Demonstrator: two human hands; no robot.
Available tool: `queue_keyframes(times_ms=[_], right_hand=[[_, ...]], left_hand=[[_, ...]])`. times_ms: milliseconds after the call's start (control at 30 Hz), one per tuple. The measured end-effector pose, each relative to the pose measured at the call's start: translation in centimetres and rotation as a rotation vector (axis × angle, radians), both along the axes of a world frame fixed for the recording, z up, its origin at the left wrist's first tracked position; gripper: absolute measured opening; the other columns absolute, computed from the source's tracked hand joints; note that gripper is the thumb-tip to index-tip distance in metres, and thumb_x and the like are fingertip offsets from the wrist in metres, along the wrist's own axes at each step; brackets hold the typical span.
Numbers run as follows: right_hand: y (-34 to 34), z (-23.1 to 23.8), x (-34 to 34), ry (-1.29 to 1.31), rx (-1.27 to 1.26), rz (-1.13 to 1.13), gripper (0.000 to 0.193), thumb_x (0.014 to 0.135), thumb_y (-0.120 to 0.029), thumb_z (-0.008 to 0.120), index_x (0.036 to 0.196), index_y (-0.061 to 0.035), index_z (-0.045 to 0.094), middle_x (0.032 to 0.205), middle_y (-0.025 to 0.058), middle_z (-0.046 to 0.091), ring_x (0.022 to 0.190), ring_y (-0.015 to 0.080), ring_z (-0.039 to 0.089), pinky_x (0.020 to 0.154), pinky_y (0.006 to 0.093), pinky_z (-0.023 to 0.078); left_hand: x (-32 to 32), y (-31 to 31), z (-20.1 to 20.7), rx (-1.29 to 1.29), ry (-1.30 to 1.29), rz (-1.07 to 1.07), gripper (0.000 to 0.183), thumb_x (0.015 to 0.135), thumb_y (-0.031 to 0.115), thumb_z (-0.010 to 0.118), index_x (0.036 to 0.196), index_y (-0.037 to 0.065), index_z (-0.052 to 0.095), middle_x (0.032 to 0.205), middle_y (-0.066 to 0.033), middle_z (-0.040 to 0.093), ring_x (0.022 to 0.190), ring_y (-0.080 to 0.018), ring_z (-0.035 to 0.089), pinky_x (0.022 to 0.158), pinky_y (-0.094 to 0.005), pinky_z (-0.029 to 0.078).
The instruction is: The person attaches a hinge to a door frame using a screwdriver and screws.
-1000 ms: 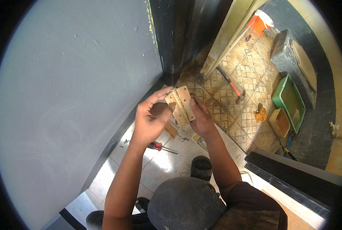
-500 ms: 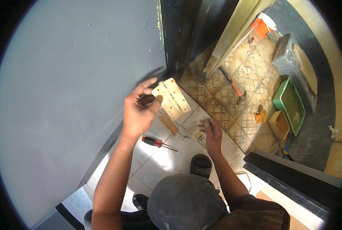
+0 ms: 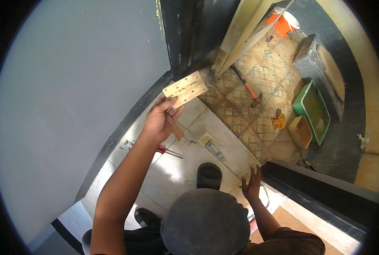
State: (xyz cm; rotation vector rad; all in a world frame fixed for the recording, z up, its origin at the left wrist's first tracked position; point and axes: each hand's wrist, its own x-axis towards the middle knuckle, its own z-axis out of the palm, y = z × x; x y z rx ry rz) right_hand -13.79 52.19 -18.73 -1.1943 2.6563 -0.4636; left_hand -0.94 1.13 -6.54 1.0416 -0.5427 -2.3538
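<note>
L hand [image 3: 157, 121] is pinching a hinge [image 3: 186, 90] by one end, just above centre of frame, unfolded flat w/ bare screw holes. R hand [image 3: 252, 185], lower right, is holding nothing, fingers spread nr the dark sill [image 3: 308, 187]; can't tell if it's touching. Progress-wise, the hinge is hanging loose, fixed to nothing, while what look like screws [image 3: 127, 143], a screwdriver [image 3: 162, 149] & a brown plate [image 3: 178, 133] are lying on the floor [image 3: 168, 180], left of centre.

Head-worn fisheye, facing down, fairly near, dark rim unclear
</note>
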Motion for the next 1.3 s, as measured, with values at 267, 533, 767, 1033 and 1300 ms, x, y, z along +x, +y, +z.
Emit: queue_keyframes(times_ms=[267, 533, 767, 1033, 1300], right_hand=[[6.3, -3.0, 2.1, -0.079, 0.428, 0.221, 0.084, 0.102, -0.050, 0.053, 0.165, 0.0000, 0.029, 0.173, 0.0319, 0.018, 0.162, 0.0505, 0.012, 0.131, 0.0642, 0.005], [6.7, -2.8, 2.0, -0.064, 0.461, 0.238, 0.090, 0.096, -0.054, 0.059, 0.166, -0.0059, 0.030, 0.175, 0.0267, 0.019, 0.164, 0.0457, 0.009, 0.132, 0.0627, 0.001], [7.8, -3.7, 1.8, -0.027, 0.447, 0.255, 0.095, 0.093, -0.059, 0.060, 0.168, -0.0091, 0.029, 0.176, 0.0251, 0.018, 0.165, 0.0428, 0.007, 0.132, 0.0617, -0.002], [7.4, -3.4, 1.3, -0.124, 0.440, 0.225, 0.094, 0.092, -0.054, 0.061, 0.168, -0.0079, 0.028, 0.177, 0.0238, 0.014, 0.165, 0.0421, 0.003, 0.132, 0.0607, -0.004], [8.6, -4.2, 1.0, -0.005, 0.269, 0.251, 0.093, 0.091, -0.053, 0.064, 0.167, -0.0094, 0.033, 0.175, 0.0234, 0.020, 0.164, 0.0432, 0.012, 0.132, 0.0641, 0.003]], left_hand=[[-3.6, 7.5, 0.2, -0.025, 0.242, -0.032, 0.048, 0.099, -0.002, 0.065, 0.145, 0.004, 0.050, 0.137, -0.0110, 0.065, 0.125, -0.0249, 0.066, 0.113, -0.0440, 0.054], [-3.0, 8.8, 3.1, -0.182, -0.034, -0.101, 0.030, 0.097, 0.005, 0.075, 0.125, 0.009, 0.067, 0.121, -0.0043, 0.073, 0.117, -0.0184, 0.068, 0.102, -0.0334, 0.057], [-3.2, 6.8, 7.9, -0.437, -0.274, -0.121, 0.024, 0.094, 0.003, 0.078, 0.118, 0.004, 0.073, 0.115, -0.0072, 0.077, 0.104, -0.0164, 0.074, 0.096, -0.0326, 0.062], [-4.9, 6.4, 11.2, -0.553, -0.329, -0.132, 0.022, 0.098, 0.011, 0.079, 0.117, 0.001, 0.075, 0.114, -0.0096, 0.078, 0.100, -0.0171, 0.076, 0.091, -0.0334, 0.066], [-6.9, 6.5, 13.9, -0.685, -0.248, -0.144, 0.022, 0.099, 0.013, 0.077, 0.116, -0.001, 0.074, 0.112, -0.0126, 0.078, 0.099, -0.0209, 0.077, 0.089, -0.0343, 0.067]])
